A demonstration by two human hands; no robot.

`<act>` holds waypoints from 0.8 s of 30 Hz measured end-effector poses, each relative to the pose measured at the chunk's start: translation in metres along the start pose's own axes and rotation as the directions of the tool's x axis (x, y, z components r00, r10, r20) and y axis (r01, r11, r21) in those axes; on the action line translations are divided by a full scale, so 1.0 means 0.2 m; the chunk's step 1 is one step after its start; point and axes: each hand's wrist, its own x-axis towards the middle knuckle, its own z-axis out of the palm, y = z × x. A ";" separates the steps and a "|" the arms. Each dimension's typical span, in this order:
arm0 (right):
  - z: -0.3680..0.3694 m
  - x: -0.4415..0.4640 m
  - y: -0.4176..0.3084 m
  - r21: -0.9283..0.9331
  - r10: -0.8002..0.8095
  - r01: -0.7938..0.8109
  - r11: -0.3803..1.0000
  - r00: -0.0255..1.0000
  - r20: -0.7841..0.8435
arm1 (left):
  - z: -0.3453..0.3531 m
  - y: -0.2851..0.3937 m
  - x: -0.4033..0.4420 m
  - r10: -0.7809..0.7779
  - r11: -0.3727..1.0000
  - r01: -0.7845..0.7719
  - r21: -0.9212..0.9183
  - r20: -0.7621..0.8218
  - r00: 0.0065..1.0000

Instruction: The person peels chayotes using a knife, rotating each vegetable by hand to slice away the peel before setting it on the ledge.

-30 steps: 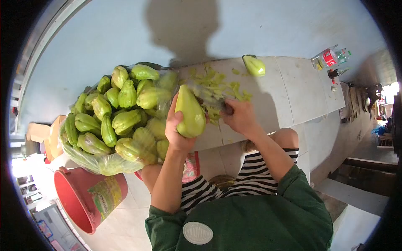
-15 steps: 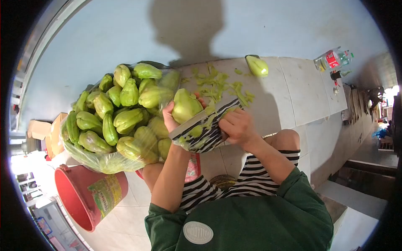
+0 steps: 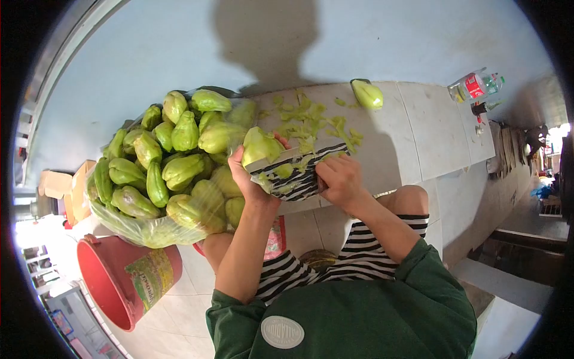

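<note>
Holding veg (image 3: 259, 143) in L hand (image 3: 248, 182), blade (image 3: 299, 179) in R (image 3: 342, 180)

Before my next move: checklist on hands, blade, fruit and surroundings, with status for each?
1. Pale green, pear-shaped chayote held in left hand: ok.
2. Wide, shiny metal blade controlled by right hand: ok; handle grip hidden.
3. Left fingers clear of the cutting edge: cannot tell, the blade hides part of that hand.
4. Blade face clean: cannot tell; green patches on it may be scraps or reflections.
5. Pale tiled ledge free of scraps: not ok, thin green peelings lie beyond the blade.
6. Red plastic bucket away from both hands: ok.
</note>
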 end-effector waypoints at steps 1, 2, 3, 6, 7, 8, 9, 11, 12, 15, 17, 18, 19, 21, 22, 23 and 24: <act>-0.01 0.02 -0.02 0.027 -0.008 0.009 1.000 0.999 -0.054 | 0.00 0.00 -0.01 -0.008 1.000 0.008 0.002 0.031 0.999; -0.01 0.02 -0.03 0.053 -0.012 0.018 0.998 0.994 -0.109 | 0.00 0.01 -0.01 -0.016 1.000 0.016 0.005 0.062 0.998; 0.00 0.01 -0.01 0.054 -0.011 0.016 0.998 0.994 -0.107 | -0.01 0.01 -0.01 -0.017 1.000 0.017 0.004 0.059 0.998; 0.01 -0.03 0.05 0.046 0.104 -0.109 0.993 0.990 0.100 | -0.02 0.02 0.00 0.101 0.985 -0.098 0.144 -0.010 0.995; 0.02 -0.03 0.06 0.048 0.124 -0.129 0.991 0.988 0.087 | -0.01 0.03 0.00 0.101 0.989 -0.100 0.105 -0.001 0.995; 0.02 -0.02 0.07 0.050 0.145 -0.149 0.988 0.987 0.075 | 0.00 0.04 -0.01 0.100 0.993 -0.100 0.066 0.007 0.995; 0.01 -0.02 0.07 0.047 0.142 -0.145 0.988 0.987 0.075 | -0.01 0.04 -0.01 0.101 0.993 -0.101 0.062 0.010 0.995; -0.03 -0.01 0.05 0.123 0.090 -0.104 0.987 0.989 0.117 | -0.03 0.04 -0.01 0.063 0.992 -0.074 0.105 0.105 0.992; -0.03 -0.01 0.04 0.127 0.090 -0.105 0.986 0.988 0.122 | -0.03 0.03 -0.02 0.041 0.992 -0.050 0.115 0.081 0.996; -0.06 0.00 0.02 0.181 0.055 -0.068 0.981 0.995 0.078 | -0.05 0.04 -0.01 0.019 0.990 -0.040 0.135 0.157 0.987; -0.08 0.00 0.03 0.156 0.059 -0.077 0.985 0.991 0.116 | -0.03 0.04 -0.03 0.010 0.981 -0.039 0.188 0.154 0.988; -0.07 0.00 0.04 0.155 0.063 -0.081 0.985 0.991 0.115 | -0.02 0.04 -0.03 0.047 0.972 -0.071 0.225 0.110 0.993; -0.04 -0.01 0.07 0.166 0.112 -0.129 0.978 0.988 0.107 | -0.01 0.04 -0.04 0.085 0.959 -0.100 0.263 0.069 0.994; -0.05 -0.01 0.08 0.174 0.160 -0.175 0.969 0.982 0.095 | -0.03 0.05 -0.03 0.070 0.962 -0.093 0.255 0.097 0.993; -0.08 0.00 0.05 0.187 0.129 -0.151 0.971 0.984 0.124 | -0.04 0.05 -0.03 0.039 0.965 -0.079 0.251 0.160 0.986; -0.11 0.01 0.04 0.202 0.096 -0.126 0.971 0.984 0.153 | -0.05 0.05 -0.02 0.010 0.966 -0.066 0.249 0.221 0.975; -0.12 0.02 0.02 0.205 0.093 -0.124 0.971 0.983 0.156 | -0.06 0.05 -0.03 0.013 0.966 -0.069 0.248 0.219 0.976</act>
